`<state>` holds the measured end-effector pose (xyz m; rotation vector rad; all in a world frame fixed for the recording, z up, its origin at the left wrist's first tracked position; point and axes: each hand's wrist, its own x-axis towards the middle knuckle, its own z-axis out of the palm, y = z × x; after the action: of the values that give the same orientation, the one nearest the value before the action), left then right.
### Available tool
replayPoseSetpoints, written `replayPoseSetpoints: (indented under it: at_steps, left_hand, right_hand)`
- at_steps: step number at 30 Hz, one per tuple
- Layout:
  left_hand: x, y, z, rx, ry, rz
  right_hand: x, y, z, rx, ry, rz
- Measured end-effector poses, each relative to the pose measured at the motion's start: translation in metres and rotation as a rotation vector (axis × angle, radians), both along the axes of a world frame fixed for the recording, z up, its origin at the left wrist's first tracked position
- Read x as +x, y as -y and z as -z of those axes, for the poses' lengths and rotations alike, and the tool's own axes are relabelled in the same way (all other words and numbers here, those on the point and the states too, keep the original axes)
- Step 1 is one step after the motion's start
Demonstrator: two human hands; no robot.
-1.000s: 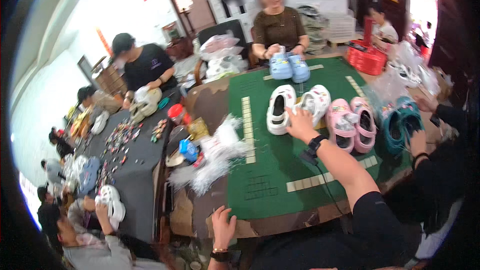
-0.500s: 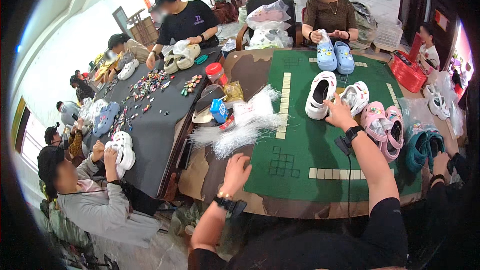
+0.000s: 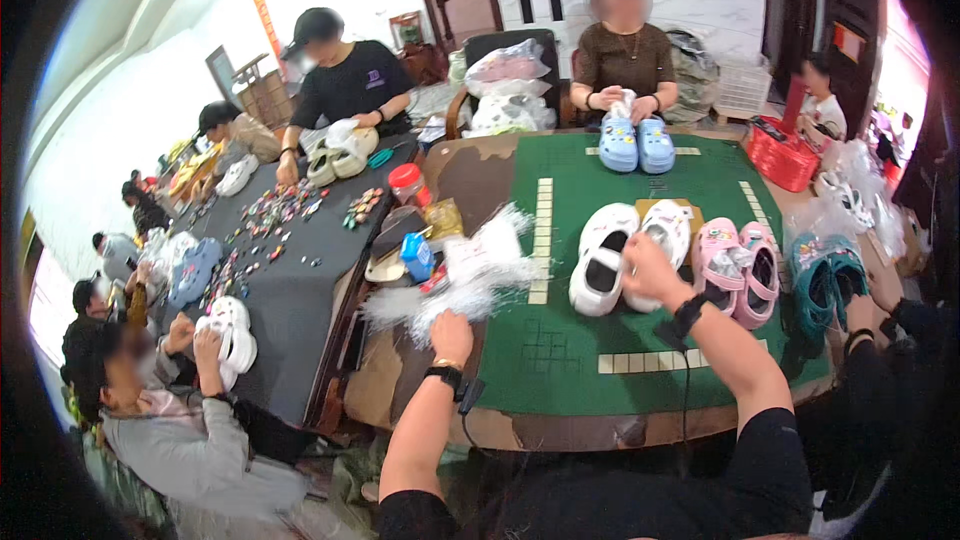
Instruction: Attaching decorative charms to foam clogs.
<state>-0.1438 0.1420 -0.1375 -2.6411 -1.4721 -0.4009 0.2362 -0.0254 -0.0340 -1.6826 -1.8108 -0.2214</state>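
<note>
A pair of white clogs stands on the green table mat. My right hand [image 3: 652, 272] is closed at the gap between them, against the left white clog [image 3: 591, 275] and over the heel of the right white clog [image 3: 664, 228]. Its fingertips are partly hidden. My left hand [image 3: 451, 338] has its fingers drawn together at the near edge of a pile of thin white plastic strands [image 3: 408, 309]. What those fingers hold, if anything, is hidden. A white packet [image 3: 480, 260] lies on the strands.
Pink clogs [image 3: 719, 258] and teal clogs [image 3: 812, 285] stand right of the white pair. Across the table a person holds blue clogs [image 3: 619, 147]. A blue box [image 3: 417, 256] and red-lidded jar [image 3: 407, 183] stand left. Other people handle clogs around the dark table [image 3: 300, 305] with small colourful charms.
The white clogs have come nearer to me, with my right hand now closed between them. My left hand has moved forward to the strands and its fingers have drawn in. The view has shifted.
</note>
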Motion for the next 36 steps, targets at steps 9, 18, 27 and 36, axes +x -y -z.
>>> replayPoseSetpoints:
  at_steps: [9, 18, 27, 36]
  left_hand:
    - [-0.004, 0.001, 0.003, 0.059, 0.054, 0.07]
    - [0.001, 0.061, -0.084, -0.189, 0.377, 0.209]
    - [0.099, 0.2, -0.155, -0.731, 0.523, 0.636]
    - [0.15, 0.232, -0.147, -0.674, 0.355, 0.811]
  right_hand:
    - [-0.102, 0.108, -0.02, -0.093, -0.081, -0.4]
    - [-0.079, 0.161, -0.029, 0.074, -0.414, 0.132]
    - [-0.133, 0.18, -0.014, -0.091, -1.018, -0.028]
    - [-0.124, 0.211, 0.014, 0.032, -1.401, 0.103]
